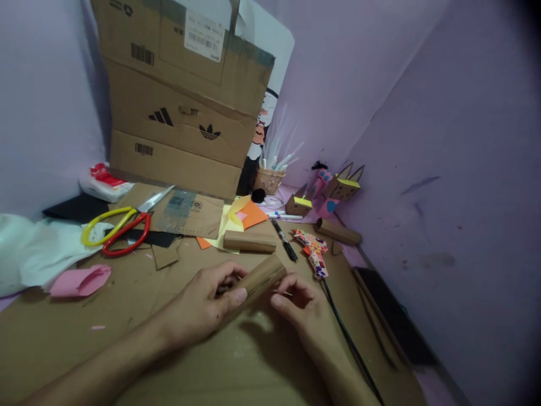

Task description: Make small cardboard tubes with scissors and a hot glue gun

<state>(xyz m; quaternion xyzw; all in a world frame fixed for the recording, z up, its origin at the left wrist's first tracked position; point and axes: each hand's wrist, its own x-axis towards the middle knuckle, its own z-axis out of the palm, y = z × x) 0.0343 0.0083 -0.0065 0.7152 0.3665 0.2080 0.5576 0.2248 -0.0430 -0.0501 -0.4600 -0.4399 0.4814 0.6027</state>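
My left hand point(215, 299) is closed around a brown cardboard tube point(264, 276), its thumb pressed on the near side. The tube is tilted, its right end raised toward my right hand point(300, 301). That hand is beside this end with fingers curled and thumb apart; whether a fingertip touches the tube I cannot tell. Just behind lies a second cardboard tube point(249, 241). To the right of it are a black marker point(284, 239) and a glue gun point(313, 251) covered in a colourful pattern, its dark cord running toward the front.
Scissors point(127, 225) with yellow and red handles lie at the left near a rolled pink paper point(81, 281). A large cardboard box point(181, 107) stands at the back. Another tube point(338, 231), small cardboard animal figures point(301, 206) and a pen cup point(269, 180) are back right.
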